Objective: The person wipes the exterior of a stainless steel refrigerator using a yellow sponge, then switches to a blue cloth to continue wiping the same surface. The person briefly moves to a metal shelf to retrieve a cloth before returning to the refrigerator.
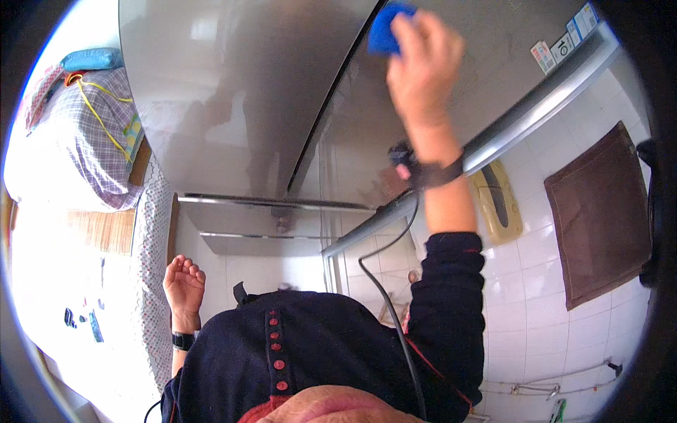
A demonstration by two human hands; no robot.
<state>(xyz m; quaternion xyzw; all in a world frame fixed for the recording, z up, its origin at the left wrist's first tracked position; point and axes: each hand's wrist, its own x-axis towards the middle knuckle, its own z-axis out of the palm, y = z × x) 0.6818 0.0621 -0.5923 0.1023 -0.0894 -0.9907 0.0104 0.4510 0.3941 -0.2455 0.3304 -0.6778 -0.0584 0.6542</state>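
My right hand [423, 58] is raised at the top of the view, its fingers pinching a blue cloth or sponge [389, 31]. The blue piece lies against a glossy grey panel [492, 58], beside a dark vertical seam; the panels look like refrigerator doors. A second grey panel [211, 69] stands left of the seam and carries blurred reflections. My left hand [184, 288] hangs low at my side, palm showing, fingers loosely bent and holding nothing. It is nearest to the dotted cloth edge [153, 275] of a bed or table.
A wrist strap with a small device [404, 158] trails a black cable [378, 272]. Stickers [563, 47] line the right panel's edge. On the tiled wall are a yellow dispenser-like fixture [496, 203] and a brown cloth [603, 217]. Checked fabric [95, 143] is piled at left.
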